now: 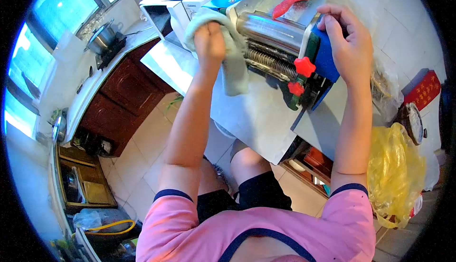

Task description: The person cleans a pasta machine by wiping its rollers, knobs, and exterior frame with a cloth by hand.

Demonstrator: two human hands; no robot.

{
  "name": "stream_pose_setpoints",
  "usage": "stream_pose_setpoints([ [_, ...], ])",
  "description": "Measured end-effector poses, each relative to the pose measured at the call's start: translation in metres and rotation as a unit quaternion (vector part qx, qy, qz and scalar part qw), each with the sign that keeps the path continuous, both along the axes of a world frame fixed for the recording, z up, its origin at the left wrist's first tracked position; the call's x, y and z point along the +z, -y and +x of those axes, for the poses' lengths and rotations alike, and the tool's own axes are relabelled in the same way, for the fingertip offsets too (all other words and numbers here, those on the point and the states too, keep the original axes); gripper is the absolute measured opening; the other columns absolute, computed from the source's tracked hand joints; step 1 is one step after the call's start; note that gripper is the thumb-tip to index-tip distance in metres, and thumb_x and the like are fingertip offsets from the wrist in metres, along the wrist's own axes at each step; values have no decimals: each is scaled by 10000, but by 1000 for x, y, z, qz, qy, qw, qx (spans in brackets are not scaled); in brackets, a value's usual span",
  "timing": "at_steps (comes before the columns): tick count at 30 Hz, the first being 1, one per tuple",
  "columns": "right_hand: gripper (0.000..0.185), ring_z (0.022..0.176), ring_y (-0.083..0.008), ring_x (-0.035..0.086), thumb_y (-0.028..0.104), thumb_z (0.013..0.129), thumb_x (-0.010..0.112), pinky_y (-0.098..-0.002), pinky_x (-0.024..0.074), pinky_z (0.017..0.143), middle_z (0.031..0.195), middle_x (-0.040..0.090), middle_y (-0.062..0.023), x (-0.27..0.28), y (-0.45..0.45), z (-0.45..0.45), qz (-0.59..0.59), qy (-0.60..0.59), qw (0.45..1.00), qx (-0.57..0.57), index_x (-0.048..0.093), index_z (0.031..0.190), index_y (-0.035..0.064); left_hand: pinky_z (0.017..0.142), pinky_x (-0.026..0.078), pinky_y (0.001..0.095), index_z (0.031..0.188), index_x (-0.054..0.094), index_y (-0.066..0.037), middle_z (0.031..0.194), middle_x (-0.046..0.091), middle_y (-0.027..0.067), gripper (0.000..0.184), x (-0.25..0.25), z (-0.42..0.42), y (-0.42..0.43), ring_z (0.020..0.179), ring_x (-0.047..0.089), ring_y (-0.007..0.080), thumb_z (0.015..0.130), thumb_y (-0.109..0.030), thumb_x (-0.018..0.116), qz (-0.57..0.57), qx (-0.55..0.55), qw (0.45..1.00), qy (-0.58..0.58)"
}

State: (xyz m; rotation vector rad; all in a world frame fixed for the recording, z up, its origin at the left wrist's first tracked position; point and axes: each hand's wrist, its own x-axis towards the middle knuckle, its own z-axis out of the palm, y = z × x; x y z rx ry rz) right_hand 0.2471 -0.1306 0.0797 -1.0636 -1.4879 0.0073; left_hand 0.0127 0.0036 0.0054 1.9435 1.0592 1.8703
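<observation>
Kitchen floor tiles (pixel 137 169) run down the middle, with dark wooden cabinets (pixel 128 83) at ten o'clock and a steel pot (pixel 103 39) above them on the counter side. Toward one o'clock, on a white table (pixel 259 124), sits a noodle machine (pixel 275 31) with a shiny roller housing, ridged rollers and two red star-shaped knobs (pixel 304 66). A red scraper (pixel 290 1) lies on its metal top.

The left hand (pixel 210 48) is closed on a pale green cloth (pixel 233 69) at the machine's nine o'clock end — fingers pressed into the folds, one end of the cloth hanging down. The right hand (pixel 350 45) is half curled at the three o'clock end, by the blue side panel (pixel 325 55); whether its fingertips grip the edge, I cannot tell. Between three and four o'clock is a crumpled yellow plastic bag (pixel 396 171).
</observation>
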Motion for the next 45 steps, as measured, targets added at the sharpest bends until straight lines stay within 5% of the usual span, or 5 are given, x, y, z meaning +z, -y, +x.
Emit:
stream_pose_setpoints([
  [9,173,683,-147,600,108,815,517,-272,466,663,739,627,-82,-4,-5,3,22,2,1000,2,634,926,46,892,386,360,1003,562,34,1005,568,159,206,-15,13,27,971,527,289,840,-17,447,-34,-10,997,66],
  [15,173,666,-145,589,114,815,515,-272,463,653,732,624,-76,-4,-5,4,35,10,999,-2,637,922,54,801,408,382,874,556,31,882,572,121,115,-5,0,2,853,539,278,836,-29,466,250,102,928,-258],
  [22,176,654,-141,581,121,811,518,-271,461,645,721,619,-80,-4,-6,4,45,22,999,-16,640,923,60,788,403,384,893,564,28,883,562,157,157,-17,9,10,863,528,285,830,2,423,56,-95,992,58],
  [34,193,745,-74,529,72,867,481,-205,422,718,758,571,-11,-5,-3,4,-4,0,1000,9,621,993,29,794,442,447,856,626,-9,868,597,152,123,-7,-6,4,848,572,322,743,-24,582,359,197,841,-354],
  [45,187,740,-89,540,74,869,482,-224,433,720,758,587,-22,-4,-2,4,-4,4,1000,6,620,989,39,755,447,332,902,565,12,906,576,101,150,-8,2,-4,803,547,229,898,-81,447,71,-68,994,45],
])
